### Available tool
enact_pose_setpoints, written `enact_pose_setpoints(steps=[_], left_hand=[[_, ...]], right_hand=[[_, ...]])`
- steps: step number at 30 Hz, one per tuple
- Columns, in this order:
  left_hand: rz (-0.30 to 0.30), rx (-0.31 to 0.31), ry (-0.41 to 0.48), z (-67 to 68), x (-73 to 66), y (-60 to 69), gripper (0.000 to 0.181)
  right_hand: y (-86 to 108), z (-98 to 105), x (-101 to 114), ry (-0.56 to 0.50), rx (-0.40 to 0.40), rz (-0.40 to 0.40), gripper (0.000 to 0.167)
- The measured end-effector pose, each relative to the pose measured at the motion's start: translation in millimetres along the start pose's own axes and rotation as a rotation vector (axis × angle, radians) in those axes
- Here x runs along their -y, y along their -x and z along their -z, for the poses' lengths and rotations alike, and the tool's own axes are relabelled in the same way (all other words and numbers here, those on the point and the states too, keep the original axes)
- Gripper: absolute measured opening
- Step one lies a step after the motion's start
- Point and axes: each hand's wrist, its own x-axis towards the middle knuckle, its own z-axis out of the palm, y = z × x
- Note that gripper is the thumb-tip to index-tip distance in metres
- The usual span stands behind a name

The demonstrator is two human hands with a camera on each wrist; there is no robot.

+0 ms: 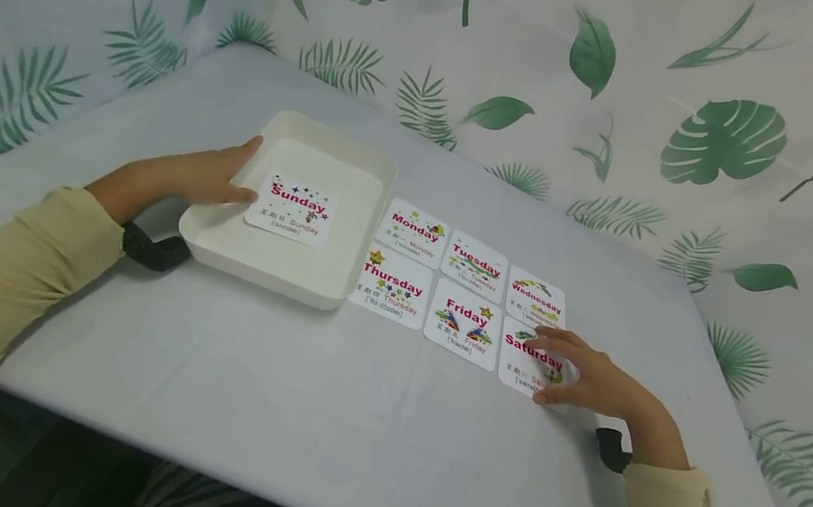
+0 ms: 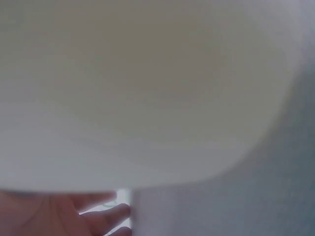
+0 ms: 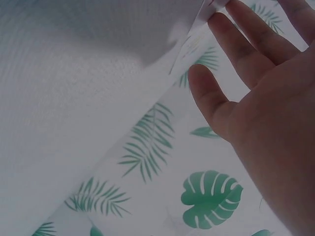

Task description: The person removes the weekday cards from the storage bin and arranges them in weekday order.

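Observation:
In the head view, my left hand (image 1: 212, 173) rests over the left rim of a shallow white tray (image 1: 357, 151), its thumb beside the "Sunday" card (image 1: 291, 208) lying in the tray. The left wrist view is mostly filled by the tray's blurred wall, with part of the left hand (image 2: 54, 216) beyond the rim. My right hand (image 1: 596, 380) reaches over the "Saturday" card (image 1: 524, 367), fingertips touching it and partly covering its right side. In the right wrist view, the right hand's (image 3: 266, 83) fingers are extended, thumb apart.
Right of the tray lie the "Monday" (image 1: 412, 234), "Tuesday" (image 1: 475, 264), "Wednesday" (image 1: 536, 295), "Thursday" (image 1: 392, 289) and "Friday" (image 1: 462, 324) cards, in two rows with "Saturday". A white cloth covers the table (image 1: 303, 407). Behind it hangs a leaf-patterned backdrop (image 1: 641, 31).

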Motion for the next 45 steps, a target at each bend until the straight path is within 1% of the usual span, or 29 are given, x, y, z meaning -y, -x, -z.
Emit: enact_pose_setpoints(steps=[3,11,16,19,22,23,25,27,30,34,36,38,42,45], left_hand=[[0.001,-0.002,-0.001,1.1,-0.7,-1.2,0.087],[0.005,-0.026,0.008,3.3,0.6,1.9,0.087],[0.005,-0.021,-0.001,-1.0,-3.0,-3.9,0.085],[-0.002,-0.021,-0.001,-2.2,-4.6,-8.6,0.085],[0.003,-0.031,0.003,-1.0,-6.1,-10.7,0.084],[0.007,-0.036,0.003,-0.6,-5.7,-10.5,0.084],[0.021,-0.043,0.004,0.0,-4.5,-9.0,0.084],[0.029,-0.05,0.012,-0.6,-2.3,-7.6,0.083],[0.035,-0.06,0.025,-3.5,-0.2,-4.6,0.083],[0.045,-0.062,0.035,-11.5,-2.3,-4.9,0.083],[0.051,-0.054,0.034,-14.1,-2.8,-5.5,0.083],[0.043,-0.057,0.028,-14.0,-1.8,-8.0,0.083],[0.027,-0.065,0.013,-8.1,-0.7,-8.6,0.084],[0.031,-0.066,0.012,-4.6,1.3,-7.2,0.084]], right_hand=[[-2.2,-0.2,-2.8,-0.019,-0.004,0.014,0.071],[-7.3,5.1,0.2,-0.007,-0.015,0.044,0.069],[-1.9,-0.1,-5.8,-0.004,-0.009,0.03,0.069],[-1.3,-0.1,-6.4,0.015,-0.045,0.04,0.067],[-11.6,12.2,5.5,0.065,-0.111,0.066,0.065],[-18.8,18.5,13.2,0.083,-0.126,0.079,0.065],[-39.1,31.1,33.1,0.115,-0.141,0.118,0.065],[-64.8,41.7,58.8,0.136,-0.131,0.164,0.064],[-105.6,49.6,104.1,0.157,-0.096,0.224,0.066],[-148.6,43.6,165.7,0.174,-0.047,0.281,0.073],[-167.4,36.1,193.8,0.192,-0.006,0.301,0.077],[-183.9,28.9,218.2,0.221,0.043,0.312,0.081],[-210.7,16.5,253.0,0.296,0.113,0.287,0.092],[-224.5,9.8,267.7,0.33,0.171,0.255,0.102]])
